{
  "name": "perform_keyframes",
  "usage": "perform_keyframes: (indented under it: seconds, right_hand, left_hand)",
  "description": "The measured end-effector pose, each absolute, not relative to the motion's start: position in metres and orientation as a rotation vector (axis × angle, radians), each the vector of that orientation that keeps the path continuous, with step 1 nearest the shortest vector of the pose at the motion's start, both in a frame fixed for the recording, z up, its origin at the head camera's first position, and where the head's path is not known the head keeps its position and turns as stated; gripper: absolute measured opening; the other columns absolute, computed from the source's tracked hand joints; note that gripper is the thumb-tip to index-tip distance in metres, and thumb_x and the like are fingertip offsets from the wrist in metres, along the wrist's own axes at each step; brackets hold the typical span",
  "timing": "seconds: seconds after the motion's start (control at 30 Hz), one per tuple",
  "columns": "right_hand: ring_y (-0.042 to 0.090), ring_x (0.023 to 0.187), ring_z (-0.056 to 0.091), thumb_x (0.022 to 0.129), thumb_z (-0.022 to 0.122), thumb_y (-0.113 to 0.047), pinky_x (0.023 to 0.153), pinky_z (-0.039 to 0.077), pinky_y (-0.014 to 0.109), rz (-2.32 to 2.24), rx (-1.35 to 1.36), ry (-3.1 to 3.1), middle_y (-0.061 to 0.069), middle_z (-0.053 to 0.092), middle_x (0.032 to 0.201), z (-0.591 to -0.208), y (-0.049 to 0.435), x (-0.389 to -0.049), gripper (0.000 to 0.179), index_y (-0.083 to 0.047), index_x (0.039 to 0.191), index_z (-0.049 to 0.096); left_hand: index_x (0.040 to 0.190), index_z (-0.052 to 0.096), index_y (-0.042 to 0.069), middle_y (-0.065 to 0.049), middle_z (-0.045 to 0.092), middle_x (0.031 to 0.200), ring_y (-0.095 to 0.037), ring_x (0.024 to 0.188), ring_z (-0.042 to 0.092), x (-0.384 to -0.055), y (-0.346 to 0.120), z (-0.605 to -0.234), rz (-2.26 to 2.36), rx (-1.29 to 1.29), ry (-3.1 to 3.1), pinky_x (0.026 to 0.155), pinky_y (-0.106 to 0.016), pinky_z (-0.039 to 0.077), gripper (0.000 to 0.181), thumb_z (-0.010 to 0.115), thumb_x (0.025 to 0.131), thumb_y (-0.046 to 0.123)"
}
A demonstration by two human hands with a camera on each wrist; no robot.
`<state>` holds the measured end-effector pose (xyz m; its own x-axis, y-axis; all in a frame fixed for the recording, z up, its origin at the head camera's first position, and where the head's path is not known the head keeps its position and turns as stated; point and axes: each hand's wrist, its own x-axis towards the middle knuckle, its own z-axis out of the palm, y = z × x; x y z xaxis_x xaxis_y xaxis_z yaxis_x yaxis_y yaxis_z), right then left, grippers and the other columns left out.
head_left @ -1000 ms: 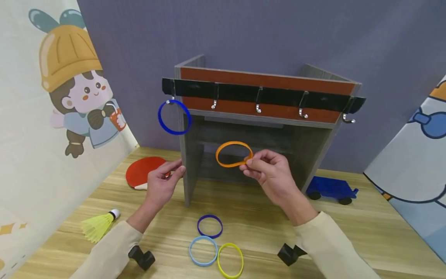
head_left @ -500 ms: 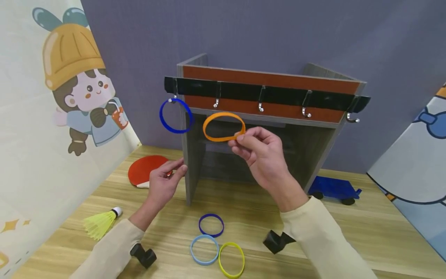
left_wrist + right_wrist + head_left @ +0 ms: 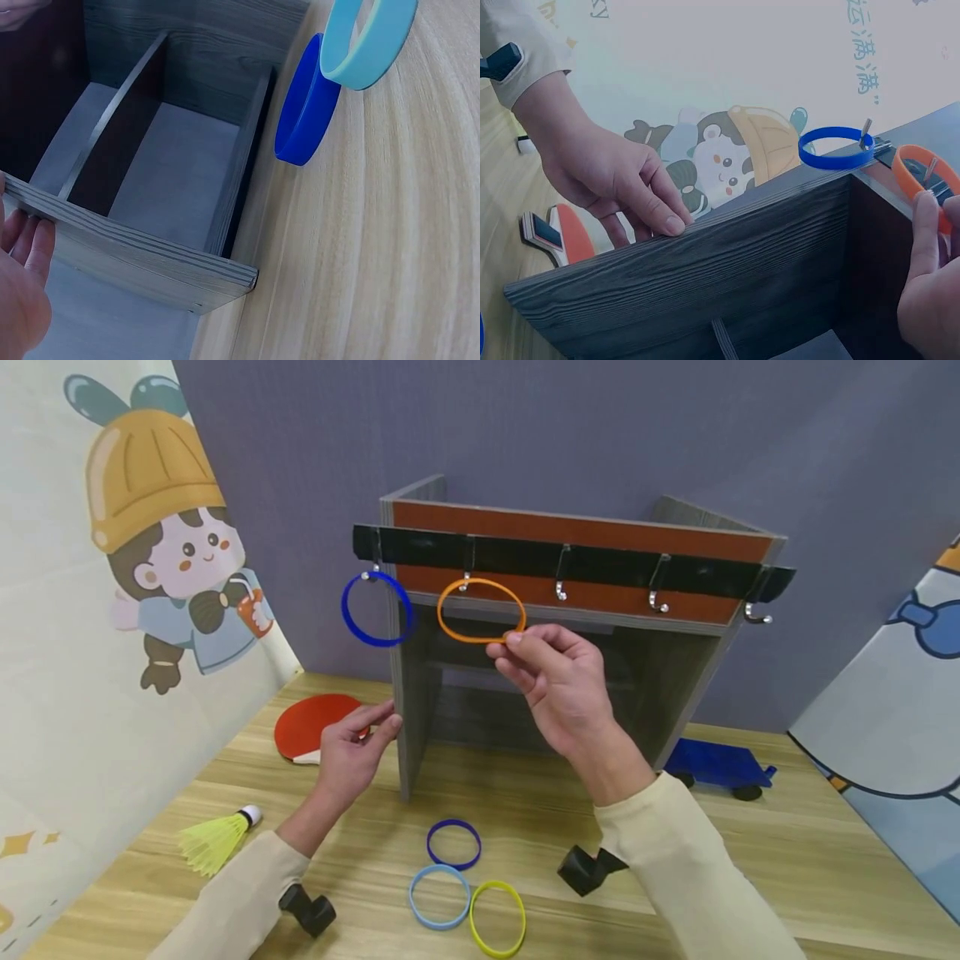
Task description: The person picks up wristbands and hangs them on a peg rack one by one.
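Observation:
My right hand pinches an orange silicone wristband at its lower right edge, between thumb and fingertips. The band is raised at the second hook from the left; in the right wrist view a metal hook shows within its loop. A blue wristband hangs on the leftmost hook. My left hand grips the front edge of the grey wooden cabinet's left side panel, its thumb at the edge and its fingers against the outer face.
On the wooden table lie dark blue, light blue and yellow wristbands. A red table-tennis bat and a yellow shuttlecock are at left. A blue toy cart stands right. Several hooks line the black bar.
My right hand has lifted the orange wristband up and to the left, from before the cabinet opening to the second hook. The left hand keeps its place on the side panel.

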<state>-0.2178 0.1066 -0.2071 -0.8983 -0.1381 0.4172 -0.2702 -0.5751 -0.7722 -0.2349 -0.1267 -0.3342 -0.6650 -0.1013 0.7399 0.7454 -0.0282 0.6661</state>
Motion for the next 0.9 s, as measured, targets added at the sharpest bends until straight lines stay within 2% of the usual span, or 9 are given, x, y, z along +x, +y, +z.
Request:
perform_keyframes:
  seconds: [0.23, 0.7, 0.87, 0.9]
  right_hand:
    - [0.024, 0.079, 0.069, 0.089, 0.064, 0.002, 0.075, 0.057, 0.03, 2.63, 0.676, -1.408, 0.015, 0.066, 0.086, -0.205, 0.105, -0.219, 0.006, -0.001, 0.083, 0.065]
    - [0.024, 0.076, 0.069, 0.088, 0.065, 0.002, 0.074, 0.058, 0.032, 2.596, 0.622, -1.494, 0.016, 0.067, 0.084, -0.214, 0.105, -0.221, 0.006, -0.002, 0.084, 0.067]
    - [0.026, 0.077, 0.069, 0.086, 0.068, 0.0, 0.076, 0.057, 0.035, 2.55, 0.57, -1.568, 0.017, 0.067, 0.086, -0.215, 0.109, -0.22, 0.001, 0.0, 0.087, 0.067]
    - [0.027, 0.078, 0.069, 0.086, 0.069, -0.002, 0.077, 0.057, 0.036, 2.532, 0.551, -1.596, 0.018, 0.067, 0.088, -0.216, 0.11, -0.22, 0.005, 0.001, 0.089, 0.067]
  left_hand:
    - [0.104, 0.059, -0.024, -0.015, 0.067, 0.092, -0.01, 0.077, 0.065, -0.234, -0.126, -0.334, -1.764, -0.682, -1.641, 0.069, -0.023, 0.057, 0.024, 0.059, 0.08, -0.024]
    - [0.104, 0.059, -0.024, -0.017, 0.066, 0.091, -0.01, 0.075, 0.065, -0.233, -0.126, -0.333, -1.756, -0.688, -1.64, 0.069, -0.023, 0.057, 0.024, 0.059, 0.08, -0.024]
    - [0.104, 0.059, -0.023, -0.014, 0.067, 0.092, -0.011, 0.076, 0.064, -0.232, -0.127, -0.333, -1.777, -0.68, -1.642, 0.07, -0.024, 0.057, 0.024, 0.059, 0.08, -0.023]
    - [0.104, 0.059, -0.023, -0.013, 0.067, 0.092, -0.011, 0.076, 0.064, -0.232, -0.127, -0.334, -1.778, -0.68, -1.64, 0.07, -0.024, 0.057, 0.024, 0.06, 0.08, -0.023]
